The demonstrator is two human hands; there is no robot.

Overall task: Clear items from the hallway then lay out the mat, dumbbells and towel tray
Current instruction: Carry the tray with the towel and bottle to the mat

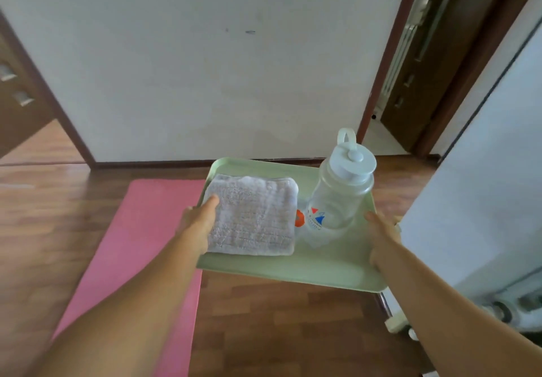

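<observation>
Tray (337,265) is up off the floor (278,318), gripped by both hands: left hand (199,224) on its left edge with thumb on the towel (252,218), right hand (381,235) on its right edge. Mat (132,244) lies below-left, long axis running away, nearer the left hand. Bottle (340,194) stands upright. Fingers under the tray are hidden; no dumbbells in view.

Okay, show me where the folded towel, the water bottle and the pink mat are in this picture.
folded towel (252,215), head view, middle of its top face
water bottle (337,200), head view, clear body below the cap
pink mat (140,230), head view, bare surface toward its far end
</observation>
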